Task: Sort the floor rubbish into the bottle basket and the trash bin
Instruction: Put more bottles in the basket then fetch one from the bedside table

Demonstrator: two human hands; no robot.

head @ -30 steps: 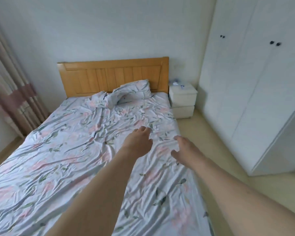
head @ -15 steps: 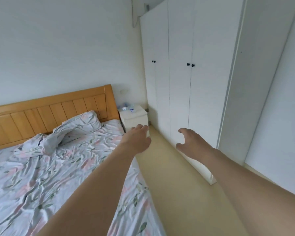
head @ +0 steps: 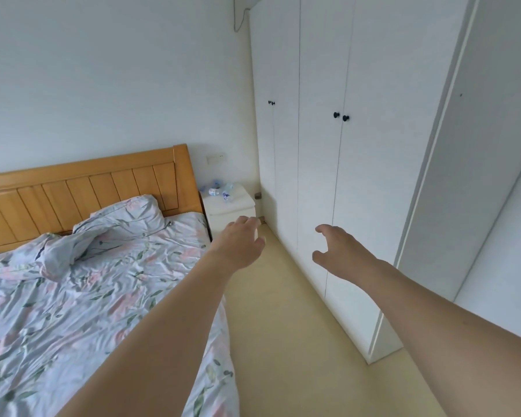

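Facing wardrobe now, bed shifted left.

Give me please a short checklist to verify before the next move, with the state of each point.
1. Left hand free: ok, holds nothing.
2. Right hand free: ok, fingers loosely spread.
3. Rubbish found: ok, plastic bottles lie on the nightstand.
4. Floor path to nightstand free: ok.
5. Bottle basket located: cannot tell, not in view.
6. Trash bin located: cannot tell, not in view.
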